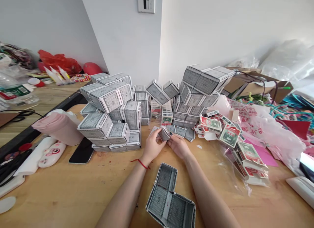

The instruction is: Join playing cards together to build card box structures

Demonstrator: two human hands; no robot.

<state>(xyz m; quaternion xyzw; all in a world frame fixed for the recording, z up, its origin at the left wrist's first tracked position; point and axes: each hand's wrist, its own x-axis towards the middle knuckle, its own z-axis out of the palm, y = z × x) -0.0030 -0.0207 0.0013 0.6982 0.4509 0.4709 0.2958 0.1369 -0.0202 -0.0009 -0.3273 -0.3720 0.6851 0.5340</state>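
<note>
My left hand (152, 145) and my right hand (178, 145) meet over the middle of the wooden table (80, 188). Both have their fingers closed around a small grey patterned card box (164, 134) held between them. A red string circles my left wrist. Close to me, between my forearms, lies a partly filled grey carton (169, 198) of the same boxes. More small boxes (183, 132) lie on the table just beyond my hands.
Tall stacks of grey cartons stand at the left (111, 113) and back right (201, 90). Red-and-green flat packs (230, 136) spill from plastic at the right. A black phone (82, 151), a pink cup (57, 127) and a white case (51, 154) lie at the left.
</note>
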